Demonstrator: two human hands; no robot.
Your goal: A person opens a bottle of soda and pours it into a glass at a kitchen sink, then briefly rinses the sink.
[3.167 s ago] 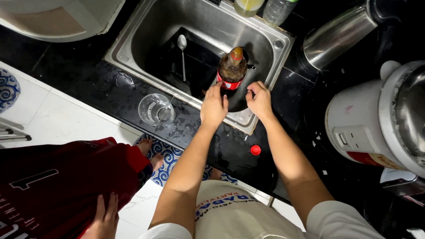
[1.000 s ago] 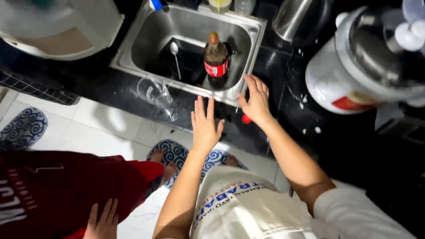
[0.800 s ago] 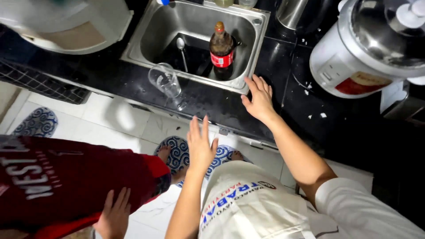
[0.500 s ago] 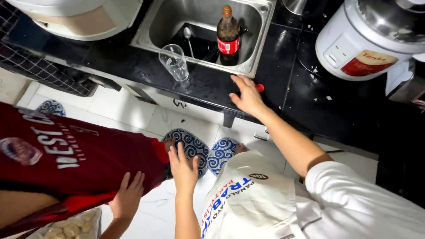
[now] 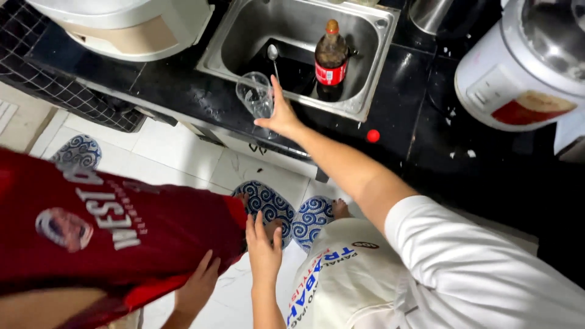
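A clear drinking glass (image 5: pixel 255 95) stands on the black counter (image 5: pixel 183 85) at the sink's front-left corner. My right hand (image 5: pixel 280 116) reaches across to it, fingers apart and resting against the glass's right side, thumb below its base. My left hand (image 5: pixel 263 250) hangs by my side above the tiled floor, fingers spread and holding nothing. In the steel sink (image 5: pixel 378 67) stands a dark soda bottle (image 5: pixel 331 58) with a red label and no cap. A spoon (image 5: pixel 272 55) lies in the sink beside it. A small red cap (image 5: pixel 373 135) lies on the counter right of my arm.
Another person in a red shirt (image 5: pixel 109 225) stands close on my left, a hand (image 5: pixel 198 289) hanging down. A white rice cooker (image 5: pixel 524 67) sits at the right, a white appliance (image 5: pixel 122 24) at top left, a black wire rack (image 5: pixel 67 91) below it. Blue patterned slippers (image 5: pixel 311 219) cover my feet.
My right hand left the red cap's spot at the sink's front edge and moved left to the glass. My left hand dropped from the counter to my side. The view tilted down.
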